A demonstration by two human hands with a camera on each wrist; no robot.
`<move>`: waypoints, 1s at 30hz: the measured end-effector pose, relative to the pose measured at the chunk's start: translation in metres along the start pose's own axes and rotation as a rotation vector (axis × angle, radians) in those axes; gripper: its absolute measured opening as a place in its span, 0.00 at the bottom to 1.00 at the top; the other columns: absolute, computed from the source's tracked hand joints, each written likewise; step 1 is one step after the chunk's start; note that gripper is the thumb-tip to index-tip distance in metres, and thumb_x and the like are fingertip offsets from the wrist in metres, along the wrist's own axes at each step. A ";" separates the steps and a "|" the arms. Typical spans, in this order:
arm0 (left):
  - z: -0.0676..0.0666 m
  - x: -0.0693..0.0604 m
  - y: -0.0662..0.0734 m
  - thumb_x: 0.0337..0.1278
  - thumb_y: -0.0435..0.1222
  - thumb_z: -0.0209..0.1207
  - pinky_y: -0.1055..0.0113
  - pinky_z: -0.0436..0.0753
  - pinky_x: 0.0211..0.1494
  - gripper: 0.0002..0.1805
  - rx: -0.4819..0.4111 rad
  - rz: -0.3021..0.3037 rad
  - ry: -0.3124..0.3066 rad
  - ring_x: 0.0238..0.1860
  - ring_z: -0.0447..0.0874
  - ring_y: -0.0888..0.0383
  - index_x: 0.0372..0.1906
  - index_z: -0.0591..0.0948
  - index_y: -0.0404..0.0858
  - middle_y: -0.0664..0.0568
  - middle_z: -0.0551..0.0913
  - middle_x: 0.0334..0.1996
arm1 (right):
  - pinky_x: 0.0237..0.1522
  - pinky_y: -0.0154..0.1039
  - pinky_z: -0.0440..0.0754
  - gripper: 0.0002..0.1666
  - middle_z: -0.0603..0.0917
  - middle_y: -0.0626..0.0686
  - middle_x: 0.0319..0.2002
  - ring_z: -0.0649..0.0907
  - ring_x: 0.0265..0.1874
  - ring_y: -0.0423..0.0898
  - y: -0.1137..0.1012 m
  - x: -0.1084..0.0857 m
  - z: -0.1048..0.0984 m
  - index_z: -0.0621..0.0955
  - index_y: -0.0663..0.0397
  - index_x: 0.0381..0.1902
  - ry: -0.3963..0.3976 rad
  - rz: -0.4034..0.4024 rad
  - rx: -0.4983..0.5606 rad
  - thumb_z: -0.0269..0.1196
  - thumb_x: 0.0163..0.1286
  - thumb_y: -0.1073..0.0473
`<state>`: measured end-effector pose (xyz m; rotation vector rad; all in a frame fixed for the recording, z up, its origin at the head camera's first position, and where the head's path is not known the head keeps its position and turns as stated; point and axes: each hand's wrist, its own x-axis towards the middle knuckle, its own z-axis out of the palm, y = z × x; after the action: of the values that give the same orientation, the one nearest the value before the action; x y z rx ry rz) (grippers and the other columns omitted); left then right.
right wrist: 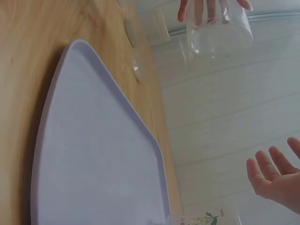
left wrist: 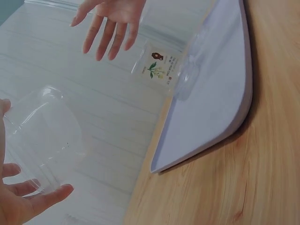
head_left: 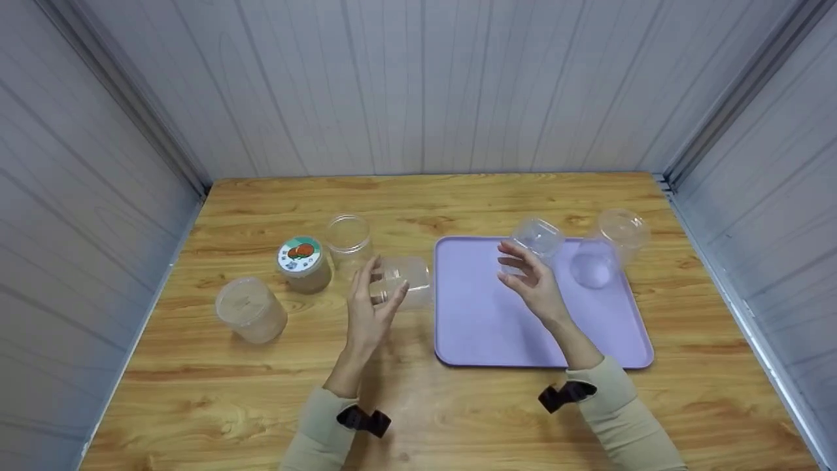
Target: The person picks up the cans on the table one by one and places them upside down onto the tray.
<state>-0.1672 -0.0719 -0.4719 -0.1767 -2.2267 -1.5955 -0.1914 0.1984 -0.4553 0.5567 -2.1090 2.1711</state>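
- Left hand point(head_left: 371, 311): thumb and fingers spread around a clear jar point(head_left: 413, 278), gripping it; jar tipped, raised off the counter point(head_left: 418, 392), left of the tray. Cut off in left wrist view.
- Right hand point(head_left: 537, 288): fingers loosely bent, apart, nothing held; over the lilac tray point(head_left: 477, 327). Cut off in right wrist view.
- Both forearms extend forward; sleeves run out of frame.
- Behind right hand: clear jar point(head_left: 539, 234), partly hidden.
- Tray's far right corner: another transparent jar point(head_left: 611, 247), outline faint.
- Left: three more jars point(head_left: 307, 265).
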 end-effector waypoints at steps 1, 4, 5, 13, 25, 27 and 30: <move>0.001 0.000 0.001 0.48 0.44 0.62 0.65 0.80 0.34 0.34 -0.010 0.000 0.004 0.47 0.70 0.52 0.60 0.65 0.34 0.46 0.69 0.50 | 0.50 0.41 0.72 0.29 0.66 0.65 0.57 0.68 0.53 0.59 0.000 -0.001 0.001 0.64 0.68 0.59 -0.007 0.001 0.018 0.58 0.59 0.71; 0.005 -0.001 0.002 0.48 0.43 0.62 0.64 0.80 0.34 0.33 -0.035 -0.004 0.008 0.47 0.71 0.51 0.59 0.66 0.35 0.46 0.70 0.51 | 0.50 0.41 0.73 0.30 0.67 0.62 0.57 0.69 0.53 0.58 0.001 -0.002 0.003 0.63 0.68 0.60 -0.025 0.024 0.058 0.57 0.59 0.70; 0.006 -0.001 0.003 0.48 0.44 0.62 0.64 0.80 0.34 0.33 -0.041 -0.007 0.006 0.47 0.71 0.51 0.59 0.66 0.36 0.46 0.70 0.51 | 0.50 0.42 0.73 0.30 0.67 0.61 0.57 0.69 0.53 0.58 0.001 -0.003 0.004 0.63 0.68 0.60 -0.029 0.035 0.067 0.58 0.59 0.70; 0.016 -0.002 0.007 0.47 0.42 0.62 0.62 0.80 0.34 0.32 -0.088 0.013 -0.007 0.47 0.71 0.51 0.59 0.66 0.36 0.46 0.70 0.52 | 0.46 0.51 0.74 0.31 0.65 0.62 0.58 0.70 0.53 0.59 0.001 -0.006 0.013 0.61 0.66 0.62 -0.062 0.114 0.093 0.55 0.62 0.70; 0.024 -0.007 0.035 0.44 0.32 0.63 0.61 0.80 0.34 0.32 -0.131 0.076 -0.015 0.47 0.71 0.46 0.57 0.65 0.27 0.38 0.70 0.50 | 0.47 0.53 0.73 0.31 0.62 0.65 0.60 0.67 0.55 0.62 0.003 -0.007 0.020 0.58 0.65 0.64 -0.121 0.123 0.179 0.53 0.64 0.65; 0.024 -0.009 0.044 0.43 0.31 0.62 0.60 0.80 0.34 0.32 -0.122 0.085 -0.021 0.47 0.71 0.45 0.57 0.65 0.27 0.37 0.70 0.49 | 0.48 0.56 0.71 0.33 0.62 0.64 0.60 0.67 0.56 0.61 0.004 -0.007 0.021 0.57 0.66 0.64 -0.138 0.119 0.189 0.54 0.64 0.63; 0.026 -0.010 0.047 0.43 0.31 0.62 0.59 0.79 0.36 0.33 -0.119 0.099 -0.034 0.48 0.70 0.45 0.57 0.64 0.27 0.37 0.69 0.49 | 0.49 0.62 0.67 0.34 0.62 0.64 0.60 0.67 0.56 0.60 0.006 -0.007 0.024 0.57 0.65 0.64 -0.156 0.120 0.212 0.55 0.64 0.60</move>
<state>-0.1491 -0.0304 -0.4411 -0.3444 -2.1138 -1.6826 -0.1819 0.1760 -0.4629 0.6503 -2.0470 2.5150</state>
